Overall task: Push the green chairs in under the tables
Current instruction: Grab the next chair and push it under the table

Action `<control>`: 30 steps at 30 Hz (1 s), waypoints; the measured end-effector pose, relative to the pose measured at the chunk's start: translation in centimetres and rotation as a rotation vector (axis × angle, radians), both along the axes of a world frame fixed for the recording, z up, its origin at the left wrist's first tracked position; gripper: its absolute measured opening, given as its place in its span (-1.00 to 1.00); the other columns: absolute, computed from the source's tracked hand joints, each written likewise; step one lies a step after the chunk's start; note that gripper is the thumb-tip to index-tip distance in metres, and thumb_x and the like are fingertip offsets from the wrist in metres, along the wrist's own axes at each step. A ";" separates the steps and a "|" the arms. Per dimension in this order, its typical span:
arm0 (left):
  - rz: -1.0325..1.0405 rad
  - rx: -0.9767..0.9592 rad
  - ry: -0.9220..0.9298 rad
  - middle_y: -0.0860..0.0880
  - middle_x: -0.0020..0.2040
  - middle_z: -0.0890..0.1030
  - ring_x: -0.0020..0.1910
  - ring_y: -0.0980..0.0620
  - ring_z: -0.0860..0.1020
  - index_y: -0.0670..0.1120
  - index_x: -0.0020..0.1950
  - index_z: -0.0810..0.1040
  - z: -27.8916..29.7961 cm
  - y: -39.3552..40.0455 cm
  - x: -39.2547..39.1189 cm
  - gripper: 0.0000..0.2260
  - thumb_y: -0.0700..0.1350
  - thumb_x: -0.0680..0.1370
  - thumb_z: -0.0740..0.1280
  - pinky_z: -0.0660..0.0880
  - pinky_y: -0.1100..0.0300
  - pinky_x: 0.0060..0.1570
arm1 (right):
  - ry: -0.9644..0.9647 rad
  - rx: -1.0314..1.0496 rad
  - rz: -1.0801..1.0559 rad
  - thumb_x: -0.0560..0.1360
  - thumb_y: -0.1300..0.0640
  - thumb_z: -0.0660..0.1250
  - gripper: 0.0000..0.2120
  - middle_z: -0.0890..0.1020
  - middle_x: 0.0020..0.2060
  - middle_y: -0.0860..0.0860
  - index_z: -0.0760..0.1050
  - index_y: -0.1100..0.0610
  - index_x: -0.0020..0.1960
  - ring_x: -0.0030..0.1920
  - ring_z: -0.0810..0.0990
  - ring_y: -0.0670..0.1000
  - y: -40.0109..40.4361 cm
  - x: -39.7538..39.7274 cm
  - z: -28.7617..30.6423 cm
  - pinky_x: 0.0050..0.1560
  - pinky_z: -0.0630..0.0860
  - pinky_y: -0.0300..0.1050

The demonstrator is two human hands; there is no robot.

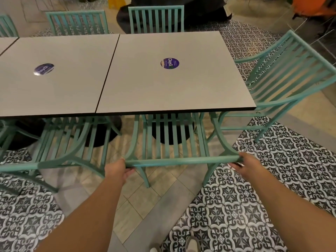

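Note:
A green slatted chair (pixel 172 142) stands at the near edge of the right grey table (pixel 181 88), its seat partly under the tabletop. My left hand (pixel 117 170) grips the left end of its top rail. My right hand (pixel 245 163) grips the right end of the same rail. A second green chair (pixel 60 151) stands to its left at the left grey table (pixel 54 88). A third green chair (pixel 283 82) stands at the right table's end, turned at an angle and away from the table.
Two green chairs (pixel 156 19) (pixel 78 22) sit pushed in along the far side of the tables, and another (pixel 7 26) shows at the far left. Black round table bases (pixel 101 135) stand under the tops. Patterned floor tiles surround me. A dark seated person (pixel 200 13) is beyond the tables.

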State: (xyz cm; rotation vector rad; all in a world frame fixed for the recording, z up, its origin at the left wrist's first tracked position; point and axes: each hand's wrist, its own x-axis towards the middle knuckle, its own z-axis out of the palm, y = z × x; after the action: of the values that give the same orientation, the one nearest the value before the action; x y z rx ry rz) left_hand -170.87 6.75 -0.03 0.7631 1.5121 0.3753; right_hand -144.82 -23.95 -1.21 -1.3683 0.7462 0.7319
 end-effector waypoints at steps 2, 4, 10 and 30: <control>0.006 -0.002 0.002 -0.34 0.07 0.52 -0.10 -0.23 0.60 -0.33 0.33 0.35 -0.1 0.2 0.0 -0.71 -0.26 0.62 0.22 0.57 -0.01 -0.09 | -0.011 -0.008 -0.016 0.57 0.21 0.28 -0.77 0.52 0.15 0.24 0.45 0.26 0.19 0.01 0.58 0.23 0.0 -0.1 -0.1 -0.31 0.64 0.04; 0.017 -0.002 0.000 -0.35 0.07 0.52 -0.08 -0.24 0.60 -0.33 0.34 0.35 -0.2 0.3 0.0 -0.70 -0.27 0.62 0.23 0.57 -0.01 -0.09 | -0.015 -0.016 -0.024 0.56 0.21 0.30 -0.75 0.53 0.14 0.24 0.46 0.25 0.21 0.00 0.58 0.23 0.0 -0.1 -0.1 -0.38 0.62 0.00; 0.025 -0.011 -0.005 -0.36 0.12 0.52 -0.05 -0.25 0.60 -0.33 0.35 0.32 -0.1 0.3 -0.2 -0.67 -0.27 0.62 0.24 0.57 -0.02 -0.09 | -0.017 -0.006 -0.019 0.56 0.21 0.30 -0.74 0.52 0.17 0.24 0.45 0.25 0.23 0.04 0.57 0.26 -0.1 0.0 -0.6 -0.39 0.62 0.00; 0.018 0.007 0.039 -0.39 0.18 0.51 0.02 -0.27 0.60 -0.34 0.35 0.33 -0.6 0.6 -0.4 -0.67 -0.24 0.62 0.25 0.56 0.02 -0.13 | -0.021 -0.004 -0.065 0.56 0.20 0.30 -0.77 0.56 -0.01 0.22 0.43 0.24 0.20 0.03 0.59 0.24 0.3 -0.3 -1.0 -0.11 0.65 0.14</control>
State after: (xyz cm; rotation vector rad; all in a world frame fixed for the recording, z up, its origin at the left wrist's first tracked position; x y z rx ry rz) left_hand -171.22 7.33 -0.61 0.7670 1.5557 0.3811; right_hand -145.10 -23.69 -2.20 -1.3471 0.7721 0.6638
